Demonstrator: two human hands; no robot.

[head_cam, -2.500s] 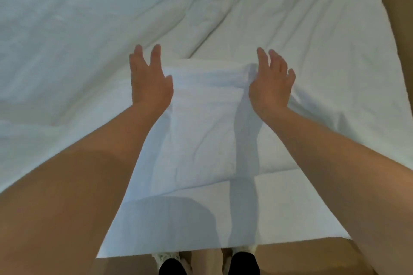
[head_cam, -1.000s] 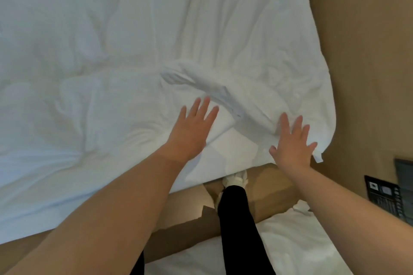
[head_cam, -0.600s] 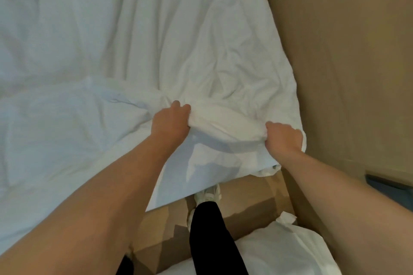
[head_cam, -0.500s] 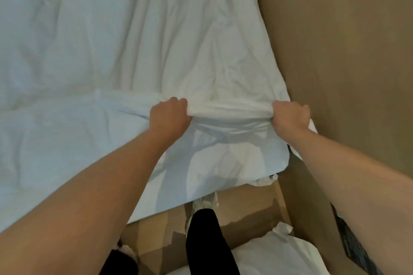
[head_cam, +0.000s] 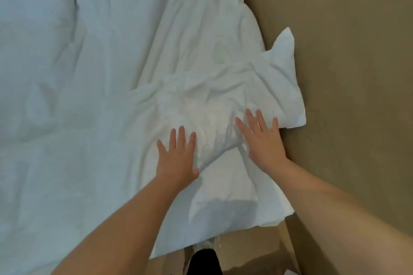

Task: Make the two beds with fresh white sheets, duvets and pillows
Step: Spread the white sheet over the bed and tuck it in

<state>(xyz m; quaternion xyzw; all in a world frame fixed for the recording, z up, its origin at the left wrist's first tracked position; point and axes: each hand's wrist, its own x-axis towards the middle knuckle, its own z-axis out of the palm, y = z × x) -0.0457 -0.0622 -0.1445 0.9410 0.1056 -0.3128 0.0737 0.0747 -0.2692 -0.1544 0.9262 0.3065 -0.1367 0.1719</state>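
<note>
A white duvet point(head_cam: 93, 78) covers the bed and fills most of the view. Its near right corner point(head_cam: 279, 78) is folded back and lies crumpled against the tan wall. My left hand point(head_cam: 177, 156) rests flat on the folded fabric with fingers spread. My right hand point(head_cam: 262, 138) lies flat beside it near the bed's right edge, fingers apart too. Neither hand grips the cloth. The white sheet point(head_cam: 223, 219) hangs over the bed's near edge below my hands.
A tan wall point(head_cam: 357, 73) runs along the bed's right side. My leg in black trousers point(head_cam: 204, 262) and a white shoe point(head_cam: 209, 244) stand on the brown floor at the bed's near edge.
Both hands held a bunched fold of the duvet half a second ago. They have let go and now lie flat on it, and the corner has spread toward the wall.
</note>
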